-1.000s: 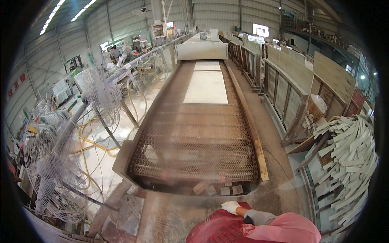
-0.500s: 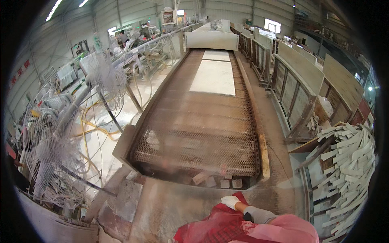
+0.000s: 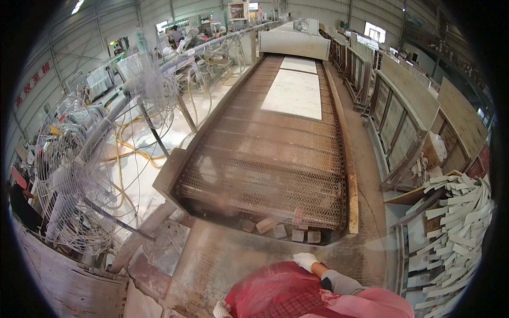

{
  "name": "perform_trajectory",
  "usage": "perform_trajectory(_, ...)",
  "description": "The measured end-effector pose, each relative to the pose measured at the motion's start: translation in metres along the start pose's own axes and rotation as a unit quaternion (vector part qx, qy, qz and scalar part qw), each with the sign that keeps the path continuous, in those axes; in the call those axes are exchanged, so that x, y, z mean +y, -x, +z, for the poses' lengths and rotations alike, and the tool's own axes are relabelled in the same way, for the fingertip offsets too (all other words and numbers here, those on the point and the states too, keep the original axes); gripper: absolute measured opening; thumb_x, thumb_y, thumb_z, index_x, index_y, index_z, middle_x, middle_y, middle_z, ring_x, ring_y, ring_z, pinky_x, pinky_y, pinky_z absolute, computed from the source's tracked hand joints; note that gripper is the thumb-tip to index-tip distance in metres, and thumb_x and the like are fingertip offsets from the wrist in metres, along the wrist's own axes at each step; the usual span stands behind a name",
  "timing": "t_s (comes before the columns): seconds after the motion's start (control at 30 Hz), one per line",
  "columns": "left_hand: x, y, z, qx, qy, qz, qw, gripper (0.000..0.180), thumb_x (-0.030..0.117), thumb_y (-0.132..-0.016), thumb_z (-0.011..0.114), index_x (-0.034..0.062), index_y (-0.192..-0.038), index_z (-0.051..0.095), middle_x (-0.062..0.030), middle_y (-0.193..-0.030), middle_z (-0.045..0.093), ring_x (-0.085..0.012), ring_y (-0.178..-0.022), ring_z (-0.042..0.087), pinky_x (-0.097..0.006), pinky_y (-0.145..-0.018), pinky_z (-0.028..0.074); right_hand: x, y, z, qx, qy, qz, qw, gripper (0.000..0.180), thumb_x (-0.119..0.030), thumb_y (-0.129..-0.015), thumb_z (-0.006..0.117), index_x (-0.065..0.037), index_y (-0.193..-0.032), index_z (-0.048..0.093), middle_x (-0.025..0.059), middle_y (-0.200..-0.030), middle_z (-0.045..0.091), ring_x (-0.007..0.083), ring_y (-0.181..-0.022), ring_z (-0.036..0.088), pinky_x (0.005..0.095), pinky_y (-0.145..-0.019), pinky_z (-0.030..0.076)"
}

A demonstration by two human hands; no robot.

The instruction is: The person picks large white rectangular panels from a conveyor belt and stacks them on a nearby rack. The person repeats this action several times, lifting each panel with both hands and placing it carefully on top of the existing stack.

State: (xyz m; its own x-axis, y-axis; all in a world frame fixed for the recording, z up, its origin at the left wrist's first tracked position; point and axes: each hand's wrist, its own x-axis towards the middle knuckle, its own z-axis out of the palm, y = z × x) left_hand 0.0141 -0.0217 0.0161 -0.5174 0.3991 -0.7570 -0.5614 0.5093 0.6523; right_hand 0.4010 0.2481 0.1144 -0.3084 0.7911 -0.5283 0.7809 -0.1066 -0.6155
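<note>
Both gloved hands sit at the bottom edge, on a big red cloth bundle (image 3: 275,291) held close to the body, just short of the near end of the mesh conveyor (image 3: 265,169). Right hand (image 3: 306,261), white glove, lies on top of the bundle w/ fingers curled down over the cloth; looks like it's pressing or gripping the fabric, but the glove is small in view so can't tell how tight. Left hand (image 3: 221,309) is at the bundle's lower left edge, mostly cut off by the frame; it touches the cloth, grip not readable. Pink apron or garment (image 3: 366,305) shows right of the bundle. The conveyor runs straight away from the bundle, w/ two pale stone slabs (image 3: 296,93) lying flat on it well up the belt, toward the far end. Under the conveyor's near lip sit a few small stone blocks (image 3: 289,230) in a loose row, near the right hand but apart from it. Left of the conveyor: wire-caged fans (image 3: 74,175) on stands, yellow hoses (image 3: 130,148) on a wet white floor. Right of the conveyor: a rack of upright panels (image 3: 408,106), and nearer, a heap of pale strips (image 3: 456,222).
</note>
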Motion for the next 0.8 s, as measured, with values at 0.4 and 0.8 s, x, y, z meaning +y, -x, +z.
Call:
perform_trajectory(0.4, 0.007, 0.006, 0.011, 0.037, -0.073, 0.069, 0.994, 0.033, 0.032, -0.089, 0.044, 0.0035, -0.097, 0.058, -0.0069, -0.093, 0.059, -0.0216, -0.078, 0.054, -0.033, -0.065, 0.046, 0.008, 0.004, -0.004, 0.006, 0.046, -0.018, 0.999, 0.038, -0.032, -0.086, 0.04, -0.009, -0.11, 0.058, 0.0123, -0.115, 0.055, 0.0305, -0.105, 0.051, 0.0378, -0.087, 0.041)
perform_trajectory(0.8, 0.02, -0.004, 0.006, 0.008, -0.344, 0.151, 0.927, 0.036, 0.035, -0.086, 0.046, 0.0039, -0.096, 0.06, -0.0117, -0.066, 0.057, -0.0226, -0.061, 0.052, -0.037, -0.057, 0.043, 0.002, 0.004, -0.005, -0.004, 0.094, -0.017, 0.995, 0.037, -0.032, -0.084, 0.041, -0.009, -0.108, 0.059, 0.0124, -0.113, 0.056, 0.0314, -0.103, 0.053, 0.0377, -0.086, 0.042)
